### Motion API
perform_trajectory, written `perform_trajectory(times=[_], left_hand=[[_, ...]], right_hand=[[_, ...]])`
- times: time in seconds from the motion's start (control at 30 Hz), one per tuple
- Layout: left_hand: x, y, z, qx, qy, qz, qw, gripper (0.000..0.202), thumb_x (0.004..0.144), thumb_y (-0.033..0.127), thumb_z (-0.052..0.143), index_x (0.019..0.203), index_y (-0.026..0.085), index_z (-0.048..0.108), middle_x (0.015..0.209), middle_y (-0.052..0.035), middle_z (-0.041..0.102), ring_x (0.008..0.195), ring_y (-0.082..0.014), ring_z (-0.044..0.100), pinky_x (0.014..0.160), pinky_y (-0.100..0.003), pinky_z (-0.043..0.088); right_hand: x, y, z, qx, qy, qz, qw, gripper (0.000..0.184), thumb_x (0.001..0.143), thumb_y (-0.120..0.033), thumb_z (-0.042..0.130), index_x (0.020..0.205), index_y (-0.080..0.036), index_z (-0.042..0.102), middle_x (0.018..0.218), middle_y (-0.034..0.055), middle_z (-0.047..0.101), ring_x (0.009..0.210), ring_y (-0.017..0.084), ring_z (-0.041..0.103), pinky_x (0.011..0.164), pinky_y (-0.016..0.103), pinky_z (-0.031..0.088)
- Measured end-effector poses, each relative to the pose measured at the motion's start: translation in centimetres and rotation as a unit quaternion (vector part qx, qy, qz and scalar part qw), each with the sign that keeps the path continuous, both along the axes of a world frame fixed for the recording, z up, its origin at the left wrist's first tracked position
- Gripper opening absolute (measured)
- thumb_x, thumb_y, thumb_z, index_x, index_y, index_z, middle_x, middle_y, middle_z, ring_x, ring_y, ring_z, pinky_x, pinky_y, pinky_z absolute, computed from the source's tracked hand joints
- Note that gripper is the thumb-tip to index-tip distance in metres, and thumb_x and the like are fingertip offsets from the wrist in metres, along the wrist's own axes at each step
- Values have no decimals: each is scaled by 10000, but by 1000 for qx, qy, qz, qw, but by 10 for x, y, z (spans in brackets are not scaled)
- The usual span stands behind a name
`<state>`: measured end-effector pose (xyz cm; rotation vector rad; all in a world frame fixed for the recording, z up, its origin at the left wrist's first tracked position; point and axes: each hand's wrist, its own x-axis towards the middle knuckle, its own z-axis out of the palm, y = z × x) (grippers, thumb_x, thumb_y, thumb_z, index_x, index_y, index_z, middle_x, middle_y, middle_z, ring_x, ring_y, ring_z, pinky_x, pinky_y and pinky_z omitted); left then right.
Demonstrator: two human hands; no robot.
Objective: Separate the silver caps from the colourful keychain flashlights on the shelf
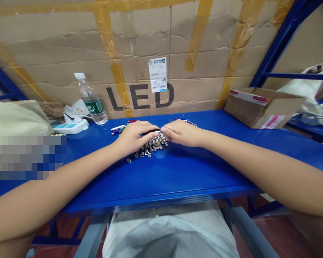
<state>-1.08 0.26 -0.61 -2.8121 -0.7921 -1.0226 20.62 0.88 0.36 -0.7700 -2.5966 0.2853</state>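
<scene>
Both my hands rest on the blue shelf top, fingertips meeting over a pile of small silver metal clips. My left hand is curled, its fingers pinched around a thin dark piece I cannot name. My right hand is also closed, pinching at the same spot from the right. Several coloured pen-like sticks lie just behind my left hand, and a few more pieces lie behind my right hand.
A water bottle stands at the back left beside a white power strip. A cream bag lies at the far left. A taped cardboard box sits at the back right. Flattened cardboard marked LED forms the back wall.
</scene>
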Motion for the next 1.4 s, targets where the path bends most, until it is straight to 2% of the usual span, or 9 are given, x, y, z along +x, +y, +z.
perform_trajectory(times=[0.2, 0.43, 0.53, 0.63, 0.73, 0.83, 0.97, 1.1, 1.4], left_hand=[[-1, -5, 1, 160, 19, 57, 985, 298, 956, 365, 479, 1002, 166, 695, 882, -78, 718, 814, -181, 646, 698, -301, 403], [-8, 2, -2, 204, 68, 71, 974, 291, 955, 390, 481, 1008, 206, 699, 905, -73, 729, 810, -183, 647, 689, -322, 372], [-6, 6, -1, 121, 57, 62, 989, 306, 956, 387, 471, 1018, 185, 693, 913, -71, 719, 835, -183, 638, 710, -314, 404], [-3, 9, 0, 1, 16, 38, 999, 326, 950, 399, 470, 1009, 173, 697, 895, -58, 713, 821, -165, 629, 733, -288, 454], [-2, 11, 0, -95, -9, 34, 995, 345, 930, 437, 486, 978, 182, 713, 862, -34, 719, 791, -156, 630, 748, -278, 489], [-2, 10, 0, -149, -16, 37, 988, 350, 906, 464, 512, 977, 194, 723, 850, -22, 725, 770, -157, 636, 740, -278, 509], [-2, 8, -1, -157, -8, 21, 987, 346, 898, 467, 526, 990, 201, 728, 897, -30, 736, 797, -167, 651, 758, -287, 519], [-2, 7, -5, -106, -8, 9, 994, 328, 902, 444, 535, 999, 192, 723, 908, -49, 730, 811, -170, 656, 777, -296, 512], [-2, 1, -2, 74, 25, 48, 996, 307, 954, 385, 460, 1000, 197, 698, 914, -62, 725, 849, -189, 640, 800, -330, 447]], right_hand=[[-9, -4, -5, -261, 163, 20, 951, 515, 980, -512, 288, 638, -179, 480, 448, -51, 438, 402, 84, 405, 492, 233, 341], [-11, -4, -4, -374, 121, 29, 919, 531, 992, -510, 212, 669, -181, 476, 403, -57, 415, 363, 87, 331, 415, 225, 271], [-9, 0, -5, -267, 84, -14, 960, 526, 998, -489, 169, 721, -178, 490, 478, -30, 484, 422, 101, 416, 474, 232, 316], [-4, 4, -4, 7, -10, -88, 996, 410, 995, -430, 273, 843, -166, 548, 707, 42, 630, 612, 142, 544, 566, 251, 318], [2, 8, -1, 208, -134, -127, 961, 325, 982, -392, 341, 963, -172, 579, 879, 81, 679, 677, 173, 566, 548, 270, 238], [6, 11, 0, 286, -208, -98, 930, 279, 973, -309, 353, 922, -176, 593, 836, 75, 680, 632, 165, 542, 525, 288, 171], [6, 12, -2, 303, -245, -73, 918, 195, 912, -212, 406, 860, -180, 591, 781, 59, 675, 582, 153, 508, 523, 292, 155], [4, 7, -5, 246, -230, -76, 939, 256, 943, -267, 371, 853, -174, 591, 746, 63, 663, 577, 155, 504, 541, 283, 200], [-3, 1, -2, 61, 12, -15, 998, 364, 976, -352, 268, 709, -192, 457, 630, 4, 526, 607, 137, 465, 643, 262, 328]])
